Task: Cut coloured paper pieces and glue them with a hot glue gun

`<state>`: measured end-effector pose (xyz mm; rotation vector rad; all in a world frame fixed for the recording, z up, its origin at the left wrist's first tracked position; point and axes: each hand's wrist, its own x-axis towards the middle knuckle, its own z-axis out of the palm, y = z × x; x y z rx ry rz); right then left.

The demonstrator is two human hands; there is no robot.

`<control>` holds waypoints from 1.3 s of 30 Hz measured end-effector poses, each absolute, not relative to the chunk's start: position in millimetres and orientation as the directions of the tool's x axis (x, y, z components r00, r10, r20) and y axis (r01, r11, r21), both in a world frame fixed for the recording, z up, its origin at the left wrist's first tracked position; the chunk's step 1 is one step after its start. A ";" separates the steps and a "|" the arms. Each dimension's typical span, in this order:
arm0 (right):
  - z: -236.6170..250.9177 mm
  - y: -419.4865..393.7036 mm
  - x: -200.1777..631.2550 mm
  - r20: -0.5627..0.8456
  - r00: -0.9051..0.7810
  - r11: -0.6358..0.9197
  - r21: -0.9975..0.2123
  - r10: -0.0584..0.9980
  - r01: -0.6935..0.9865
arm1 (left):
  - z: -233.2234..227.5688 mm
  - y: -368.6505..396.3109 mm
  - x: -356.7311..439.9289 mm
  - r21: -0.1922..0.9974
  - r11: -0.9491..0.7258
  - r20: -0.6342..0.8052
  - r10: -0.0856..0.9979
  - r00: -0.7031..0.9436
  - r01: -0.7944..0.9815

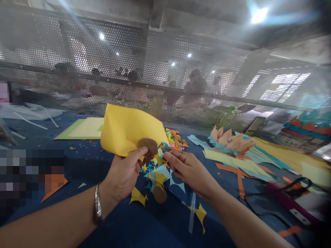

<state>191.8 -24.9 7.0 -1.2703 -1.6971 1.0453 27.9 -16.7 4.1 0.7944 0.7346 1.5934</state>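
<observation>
At the left of the desk (85,172), a stack of pale and green paper (85,128) lies flat, with an orange piece (55,186) nearer the person. Next comes the left hand (126,172), its fingers grasping the lower edge of a yellow sheet (131,127), raised above the desk, with the thumb pressing a brown disc (148,147) against it. Below lie yellow scraps (138,197) with curved edges and a second brown disc (160,195). The step in hand seems to be lining up disc and sheet; the next move likely calls for keeping both from slipping while the sheet's loose upper part flops. Beside the sheet's right corner, the right hand (184,167) has its fingers curled, thumb against forefinger; whether they grip anything, I cannot tell. Farther right, pointed peach paper folds (230,139) stand beyond pale yellow strips (232,162).
</observation>
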 end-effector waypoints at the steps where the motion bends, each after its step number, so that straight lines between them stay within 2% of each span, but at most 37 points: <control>1: 7.6 -25.3 191.0 0.092 -0.223 0.164 -0.929 0.971 0.331 | 4.5 -17.4 28.1 0.799 -0.145 0.102 0.989 -0.106 -0.583; 6: 10.6 -28.2 187.0 0.078 -0.255 0.127 -0.975 0.964 0.180 | 5.9 -21.5 29.7 0.716 -0.097 0.072 0.995 -0.065 -0.692; 9: 10.2 -29.5 186.0 0.077 -0.277 0.099 -0.993 0.958 0.069 | 5.2 -25.1 31.8 0.709 -0.078 0.093 0.996 -0.017 -0.701; 13: 10.7 -31.6 185.9 0.095 -0.295 0.103 -0.995 0.951 0.010 | 2.8 -29.3 34.2 0.712 -0.025 0.110 0.991 0.076 -0.702; 21: 12.4 -33.1 185.9 0.076 -0.271 0.085 -0.996 0.960 0.024 | -1.5 -29.2 34.8 0.693 -0.036 0.171 0.979 0.115 -0.720; 28: 11.3 -32.9 184.8 0.058 -0.253 0.062 -0.998 0.966 0.007 | 1.6 -33.1 37.2 0.686 0.005 0.114 0.987 0.114 -0.728; 39: 13.4 -34.1 186.2 0.061 -0.247 0.086 -0.992 0.967 0.095 | 1.4 -31.0 35.5 0.804 -0.116 0.100 0.993 -0.060 -0.584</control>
